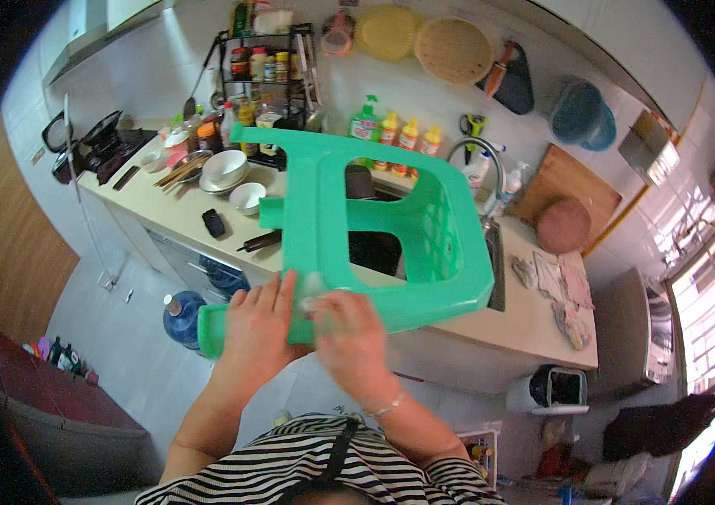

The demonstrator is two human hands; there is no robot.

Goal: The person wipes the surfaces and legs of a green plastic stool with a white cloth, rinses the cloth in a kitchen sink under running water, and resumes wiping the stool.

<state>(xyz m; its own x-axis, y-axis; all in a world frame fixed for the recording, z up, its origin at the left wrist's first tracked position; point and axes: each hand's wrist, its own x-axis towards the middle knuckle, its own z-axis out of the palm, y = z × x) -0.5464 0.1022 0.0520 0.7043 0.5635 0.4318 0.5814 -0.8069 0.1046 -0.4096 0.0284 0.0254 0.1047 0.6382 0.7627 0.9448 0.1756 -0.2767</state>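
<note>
A green plastic stool (314, 189) is held up on its side in front of the counter, its seat end to the right and its legs to the left. My left hand (260, 328) grips it near the closest leg, fingers laid over the side panel. Beside it my right hand (352, 338), blurred, pinches a small pale object (312, 289) against that same panel. Blur hides what the object is. Through the stool's openings parts of the dark sink show.
White bowls (225, 167), a bundle of chopsticks (184, 169) and a black object (213, 223) sit on the counter (458, 334). Several bottles (389, 136) line the wall by the curved faucet (497, 170). Cloths (550, 278) lie right. A blue water jug (184, 319) stands on the floor.
</note>
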